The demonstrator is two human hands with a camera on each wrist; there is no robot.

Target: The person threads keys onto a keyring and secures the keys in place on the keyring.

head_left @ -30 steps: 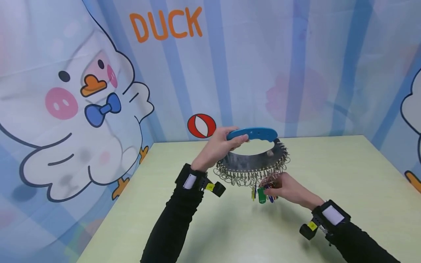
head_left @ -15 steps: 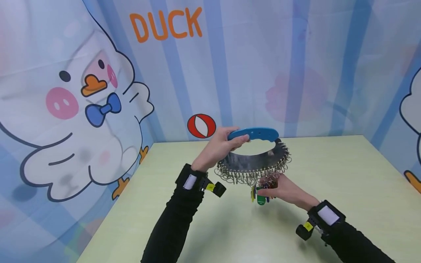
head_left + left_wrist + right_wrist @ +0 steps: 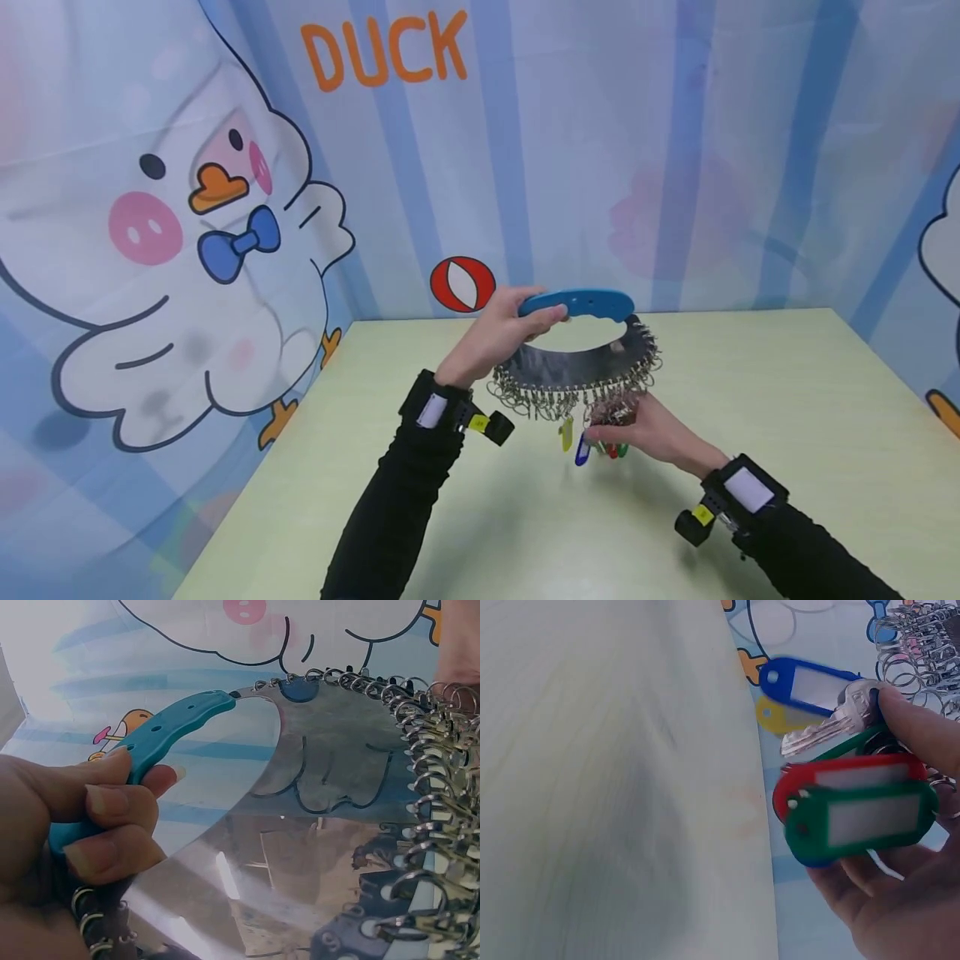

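My left hand (image 3: 498, 333) grips the blue handle (image 3: 592, 303) of a curved metal key holder (image 3: 570, 369), raised above the table. In the left wrist view the fingers wrap that handle, and many small clips and rings line the plate's outer edge. Below the holder's right part, my right hand (image 3: 660, 429) pinches a bunch of keys and plastic key tags. In the right wrist view a silver key (image 3: 829, 729) lies by the thumb, with a green tag (image 3: 862, 821) and a red tag (image 3: 787, 784) before the fingers. Blue (image 3: 806, 684) and yellow (image 3: 780, 716) tags hang beyond.
A pale yellow table (image 3: 765, 400) spreads beneath both hands. Behind it hangs a blue cartoon backdrop (image 3: 570, 150) with a duck and a red ball printed on it. A camera (image 3: 498, 427) is strapped to the left wrist, another (image 3: 693, 527) to the right.
The green tag that hung in front by my right thumb has shifted right, toward the fingers. Blue and yellow tags now dangle left of the thumb. My left hand keeps its grip.
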